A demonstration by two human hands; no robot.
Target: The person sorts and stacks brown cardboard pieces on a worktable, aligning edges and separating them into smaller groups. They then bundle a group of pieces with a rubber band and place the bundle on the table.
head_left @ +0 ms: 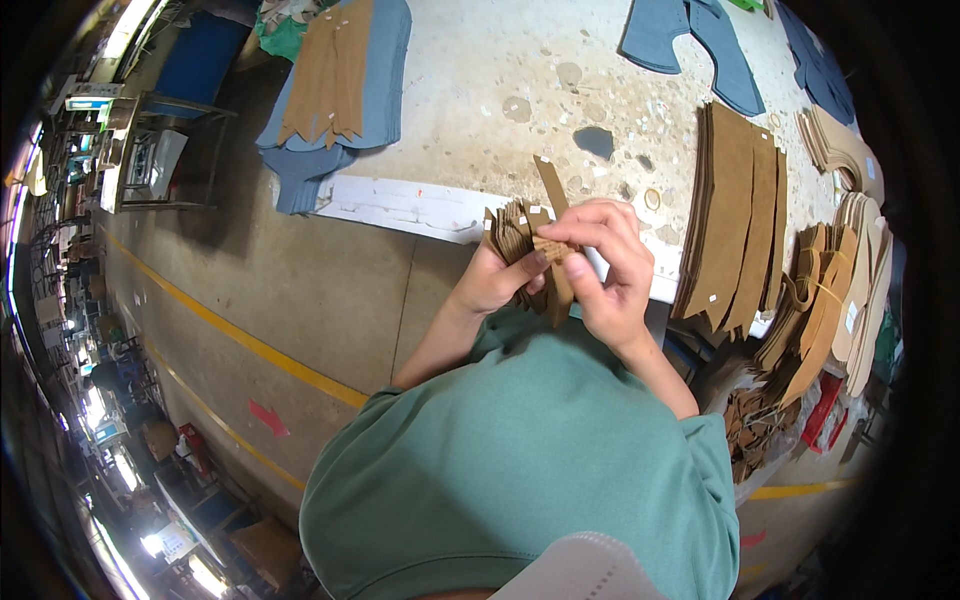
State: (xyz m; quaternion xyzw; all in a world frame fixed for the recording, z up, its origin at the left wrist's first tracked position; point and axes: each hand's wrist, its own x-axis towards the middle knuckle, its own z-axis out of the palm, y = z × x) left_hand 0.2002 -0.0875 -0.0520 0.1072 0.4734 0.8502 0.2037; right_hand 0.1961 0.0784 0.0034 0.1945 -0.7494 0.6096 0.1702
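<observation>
My left hand (492,281) is wrapped round a fanned stack of brown leather-like pieces (510,228) in front of me, at the near edge of the table. Small white tabs show on several of their tops. My right hand (615,268) is closed beside it, with thumb and fingers pinched at a small tan ribbed piece (552,248) that lies against the stack. Left thumb and right fingertips nearly meet there. A narrow brown strip (549,184) sticks up behind the right fingers; its lower part is partly hidden by the hands.
The worn white table (460,110) bears brown pieces (330,70) on blue ones (388,75) at left. Blue curved pieces (722,60) lie at the back. Long brown stacks (730,215) and banded tan bundles (815,310) are at right, above a plastic bag of brown scraps (755,430).
</observation>
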